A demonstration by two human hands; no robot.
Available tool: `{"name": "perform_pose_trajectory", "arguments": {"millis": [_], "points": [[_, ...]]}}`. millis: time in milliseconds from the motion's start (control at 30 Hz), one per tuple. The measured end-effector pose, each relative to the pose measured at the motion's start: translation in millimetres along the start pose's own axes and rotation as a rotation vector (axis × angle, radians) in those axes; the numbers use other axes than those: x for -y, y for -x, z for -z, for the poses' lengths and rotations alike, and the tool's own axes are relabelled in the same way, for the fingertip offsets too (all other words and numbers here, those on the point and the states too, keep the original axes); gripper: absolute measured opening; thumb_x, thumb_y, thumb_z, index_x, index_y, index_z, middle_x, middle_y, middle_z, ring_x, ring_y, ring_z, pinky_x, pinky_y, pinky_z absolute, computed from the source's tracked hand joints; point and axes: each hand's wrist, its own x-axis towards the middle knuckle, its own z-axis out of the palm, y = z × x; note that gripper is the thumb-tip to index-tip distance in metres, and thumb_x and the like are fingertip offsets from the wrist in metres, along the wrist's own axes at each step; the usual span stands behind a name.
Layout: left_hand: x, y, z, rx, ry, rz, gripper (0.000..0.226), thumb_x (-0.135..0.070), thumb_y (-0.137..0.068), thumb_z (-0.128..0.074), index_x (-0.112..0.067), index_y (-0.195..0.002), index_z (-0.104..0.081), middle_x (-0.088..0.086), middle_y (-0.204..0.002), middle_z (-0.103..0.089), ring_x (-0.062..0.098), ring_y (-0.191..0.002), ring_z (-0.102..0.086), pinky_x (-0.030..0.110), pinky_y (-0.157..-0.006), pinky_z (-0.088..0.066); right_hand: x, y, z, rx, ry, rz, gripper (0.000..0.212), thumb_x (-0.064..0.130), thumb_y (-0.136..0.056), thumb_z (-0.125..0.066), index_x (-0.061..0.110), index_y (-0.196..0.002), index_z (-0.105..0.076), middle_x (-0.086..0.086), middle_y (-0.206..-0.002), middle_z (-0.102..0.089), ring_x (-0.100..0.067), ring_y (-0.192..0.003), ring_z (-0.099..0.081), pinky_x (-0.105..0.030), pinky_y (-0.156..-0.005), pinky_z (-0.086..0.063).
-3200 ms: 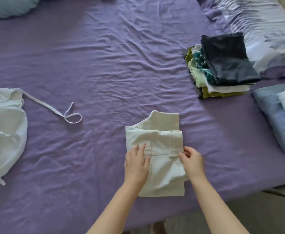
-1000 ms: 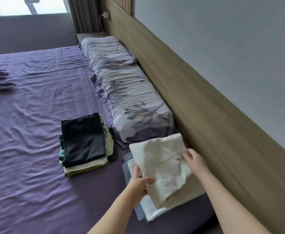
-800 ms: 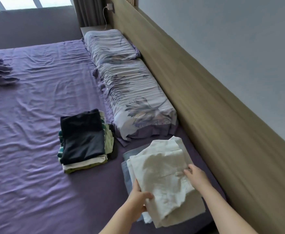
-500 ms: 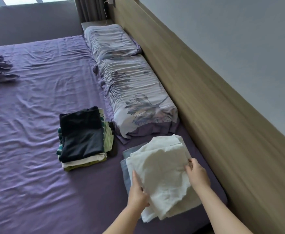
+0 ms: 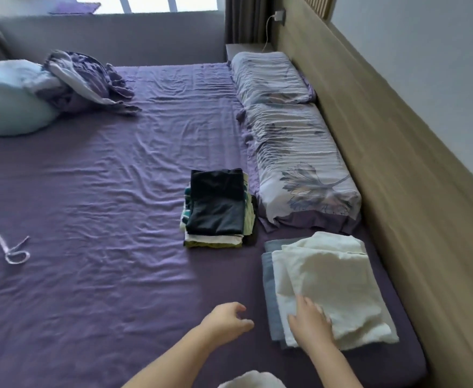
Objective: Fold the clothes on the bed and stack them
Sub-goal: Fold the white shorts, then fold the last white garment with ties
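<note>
Head view: cream garment (image 5: pixel 333 281) is now down on the right stack (image 5: pixel 269 289), on top of the white and grey-blue pieces, just below the near pillow (image 5: pixel 302 175) and close to the headboard (image 5: pixel 398 191). Half a second ago you had it in both hands above that stack; now it rests there.

Your right hand (image 5: pixel 309 323) lies on its near left corner, fingers fairly straight, pressing or smoothing rather than gripping. Your left hand (image 5: pixel 227 322) has come off the cloth and hovers over the sheet (image 5: pixel 103 205) beside the stack, fingers loosely curled, holding nothing.

Dark stack (image 5: pixel 218 208) sits apart to the left, untouched. Cream piece sits a bit skewed, edges not square with the layers under it, so a quick tidy may be worth it.

Meaning: this item looks done. A white tie loop (image 5: pixel 14 253) shows at the far left edge, likely the next garment. Rumpled bedding (image 5: pixel 87 79) and a pale pillow (image 5: pixel 8 99) sit at the far side.
</note>
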Motion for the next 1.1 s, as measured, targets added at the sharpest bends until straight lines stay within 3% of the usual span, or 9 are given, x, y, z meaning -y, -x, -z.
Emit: {"name": "perform_pose_trajectory", "arguments": {"millis": [233, 333, 467, 600, 667, 900, 1100], "points": [[119, 102, 83, -0.255, 0.036, 0.08, 0.049, -0.053, -0.08, -0.056, -0.032, -0.124, -0.057, -0.008, -0.126, -0.059, 0.012, -0.11, -0.058, 0.029, -0.093, -0.047, 162, 60, -20, -0.005, 0.066, 0.412, 0.059, 0.036, -0.098, -0.041, 0.021, -0.149, -0.016, 0.0, -0.136, -0.051, -0.021, -0.125, -0.048, -0.036, -0.1, -0.037], [192, 157, 105, -0.357, 0.044, 0.156, 0.036, -0.052, -0.084, -0.053, -0.031, -0.111, -0.062, -0.008, -0.12, -0.063, 0.014, -0.11, -0.059, 0.029, -0.09, -0.046, 239, 97, -44, -0.018, 0.152, 0.555, 0.052, 0.038, -0.098, -0.04, 0.022, -0.145, -0.026, 0.001, -0.132, -0.054, -0.02, -0.123, -0.049, -0.035, -0.098, -0.038], [302, 236, 117, -0.463, 0.126, 0.234, 0.034, -0.052, -0.086, -0.052, -0.028, -0.109, -0.062, -0.006, -0.116, -0.064, 0.015, -0.105, -0.06, 0.032, -0.093, -0.047, 330, 166, -93, -0.019, 0.229, 0.705, 0.04, 0.04, -0.096, -0.041, 0.026, -0.133, -0.044, 0.002, -0.129, -0.058, -0.019, -0.122, -0.05, -0.032, -0.096, -0.037], [410, 305, 109, -0.555, 0.235, 0.291, 0.024, -0.053, -0.084, -0.055, -0.032, -0.094, -0.06, -0.008, -0.101, -0.065, 0.012, -0.093, -0.061, 0.03, -0.082, -0.048, 401, 243, -158, -0.027, 0.25, 0.838, 0.036, 0.039, -0.094, -0.044, 0.028, -0.128, -0.05, 0.003, -0.128, -0.059, -0.018, -0.122, -0.051, -0.027, -0.096, -0.036], [459, 334, 102, -0.593, 0.272, 0.339, 0.025, -0.051, -0.083, -0.056, -0.03, -0.094, -0.062, -0.008, -0.102, -0.065, 0.014, -0.095, -0.062, 0.029, -0.081, -0.047, 433, 279, -189, 0.008, 0.269, 0.912, 0.034, 0.036, -0.094, -0.044, 0.028, -0.127, -0.05, 0.004, -0.128, -0.058, -0.018, -0.122, -0.05, -0.027, -0.096, -0.035], [577, 405, 86, -0.694, 0.436, 0.453, 0.016, -0.05, -0.081, -0.059, -0.035, -0.082, -0.06, -0.013, -0.094, -0.065, 0.01, -0.091, -0.062, 0.024, -0.081, -0.049, 503, 344, -234, 0.048, 0.327, 0.978, 0.033, 0.038, -0.096, -0.04, 0.024, -0.124, -0.05, 0.002, -0.123, -0.062, -0.022, -0.119, -0.053, -0.028, -0.094, -0.037], [616, 403, 113, -0.773, 0.559, 0.409, 0.013, -0.038, -0.084, -0.065, -0.026, -0.088, -0.065, -0.006, -0.094, -0.068, 0.011, -0.091, -0.063, 0.023, -0.082, -0.048, 551, 331, -231, 0.063, 0.318, 0.926, 0.035, 0.037, -0.096, -0.042, 0.025, -0.128, -0.047, 0.002, -0.122, -0.063, -0.02, -0.118, -0.053, -0.029, -0.095, -0.034]]}}
